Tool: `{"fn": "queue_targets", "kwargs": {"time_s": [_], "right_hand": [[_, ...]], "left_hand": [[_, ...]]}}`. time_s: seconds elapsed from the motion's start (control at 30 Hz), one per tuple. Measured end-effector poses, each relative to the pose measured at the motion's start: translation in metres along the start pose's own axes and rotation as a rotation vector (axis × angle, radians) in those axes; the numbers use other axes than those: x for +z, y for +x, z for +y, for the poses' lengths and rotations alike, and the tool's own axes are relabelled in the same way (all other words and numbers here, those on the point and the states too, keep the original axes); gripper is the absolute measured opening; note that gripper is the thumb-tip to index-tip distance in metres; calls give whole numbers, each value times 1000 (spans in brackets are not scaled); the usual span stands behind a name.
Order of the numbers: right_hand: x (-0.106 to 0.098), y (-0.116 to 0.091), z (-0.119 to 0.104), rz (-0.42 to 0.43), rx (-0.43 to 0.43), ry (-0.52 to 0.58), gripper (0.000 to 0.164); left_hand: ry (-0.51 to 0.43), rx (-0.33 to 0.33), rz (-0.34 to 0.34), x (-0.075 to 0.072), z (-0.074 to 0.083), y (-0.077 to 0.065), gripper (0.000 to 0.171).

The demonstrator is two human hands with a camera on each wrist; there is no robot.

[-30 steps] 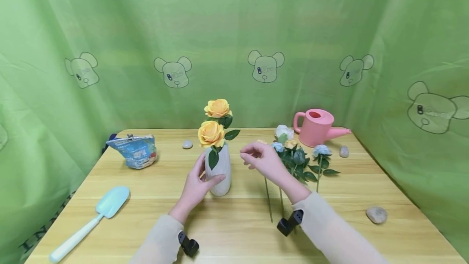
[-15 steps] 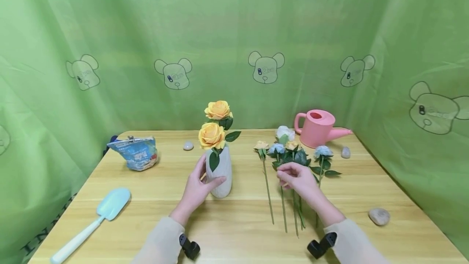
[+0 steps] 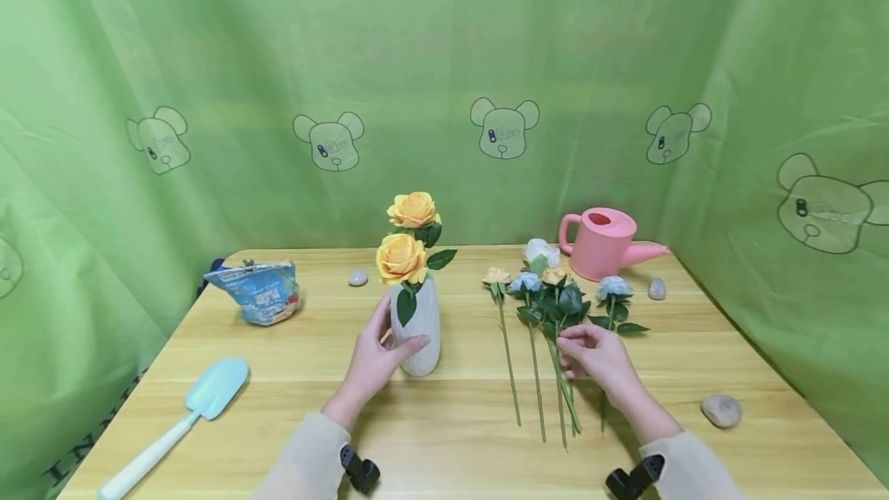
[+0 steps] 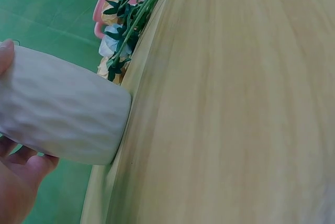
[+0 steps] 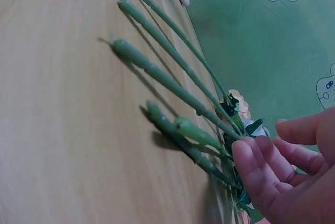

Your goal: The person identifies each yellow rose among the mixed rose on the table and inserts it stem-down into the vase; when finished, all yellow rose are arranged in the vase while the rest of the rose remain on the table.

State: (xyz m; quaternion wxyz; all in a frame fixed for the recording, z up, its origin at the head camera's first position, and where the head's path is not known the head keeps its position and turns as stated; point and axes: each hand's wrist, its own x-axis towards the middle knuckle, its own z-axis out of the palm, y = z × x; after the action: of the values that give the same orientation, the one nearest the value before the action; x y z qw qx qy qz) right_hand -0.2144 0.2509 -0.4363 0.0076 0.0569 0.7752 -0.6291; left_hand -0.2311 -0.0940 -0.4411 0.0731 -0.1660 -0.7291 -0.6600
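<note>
My left hand (image 3: pixel 378 361) holds a white vase (image 3: pixel 424 334) around its side, fingers behind and thumb in front. Two yellow roses (image 3: pixel 401 258) with dark green leaves stand in it. In the left wrist view, the textured vase (image 4: pixel 63 106) rests on the table. My right hand (image 3: pixel 599 357) is over several flower stems (image 3: pixel 560 400) lying at the right. In the right wrist view, the right hand (image 5: pixel 285 169) has thumb and fingers apart, fingertips at the green stems (image 5: pixel 170 85). Their blooms are pale peach, light blue (image 3: pixel 525 282) and white (image 3: pixel 541 251).
A pink watering can (image 3: pixel 603 245) stands at the back right. Stones lie at the right (image 3: pixel 722 410), back right (image 3: pixel 657 288) and back (image 3: pixel 357 278). On the left are a blue bag (image 3: pixel 264 292) and a light-blue trowel (image 3: pixel 217 388). Green curtain (image 3: pixel 444 45) surrounds the wooden table.
My right hand has moved from beside the vase rightward and toward me, down to the lying stems. The left hand keeps its hold on the vase.
</note>
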Motion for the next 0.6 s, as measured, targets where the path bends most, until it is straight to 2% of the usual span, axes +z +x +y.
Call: {"fn": "queue_targets", "kwargs": {"time_s": [0.2,0.4,0.6], "right_hand": [[0,1,0,24,62,-21,31],[2,6,2,11,72,-73,35],[4,9,4,-2,108,-115,35]], "left_hand": [[1,9,5,0,-5,1,80],[4,29,13,-1,-5,1,82],[4,0,6,-1,-6,1,81]]}}
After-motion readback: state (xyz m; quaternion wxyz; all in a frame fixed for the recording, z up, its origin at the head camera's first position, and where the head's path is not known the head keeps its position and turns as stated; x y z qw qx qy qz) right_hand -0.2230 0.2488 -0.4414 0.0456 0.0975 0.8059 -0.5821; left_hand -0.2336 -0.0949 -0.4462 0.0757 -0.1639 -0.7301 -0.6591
